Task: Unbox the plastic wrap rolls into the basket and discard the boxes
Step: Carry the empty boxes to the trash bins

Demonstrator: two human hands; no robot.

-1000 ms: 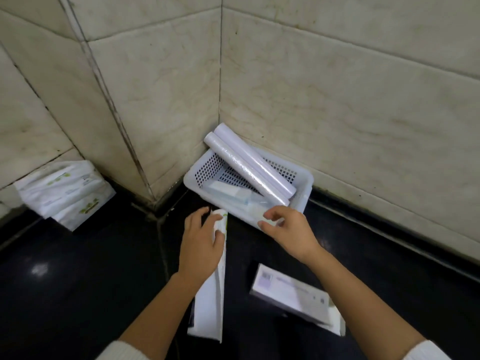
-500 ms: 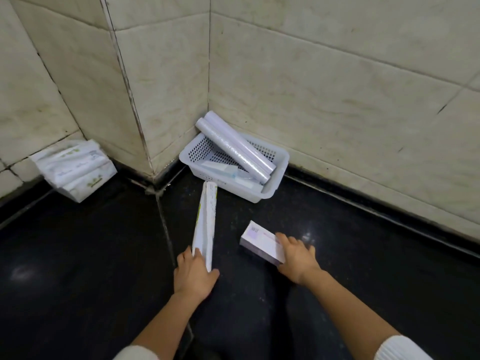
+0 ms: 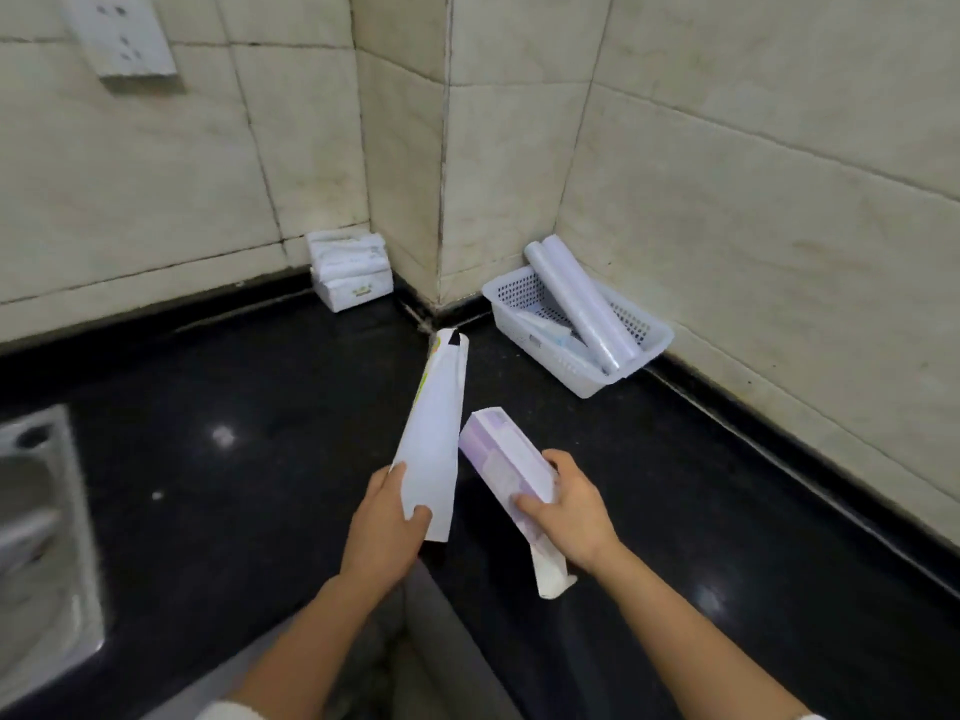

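A white perforated basket [image 3: 540, 350] stands on the black counter in the wall corner at the right. Two plastic wrap rolls [image 3: 582, 298] lean in it side by side, their far ends sticking out over the rim. My left hand [image 3: 384, 527] grips the near end of a long white box [image 3: 434, 433] with a green edge; its open far end points at the corner. My right hand [image 3: 571, 511] holds a purple-and-white box [image 3: 501, 462] lifted off the counter, next to the white box.
A stack of white packs [image 3: 350, 272] sits against the wall left of the corner pillar. A steel sink [image 3: 36, 537] is at the far left. A wall socket [image 3: 122, 33] hangs at the top left. The counter's front edge runs below my forearms.
Both hands have pulled back from the basket toward me. The left has lifted the white box, and the right has picked up the purple box from the counter. My view has swung left.
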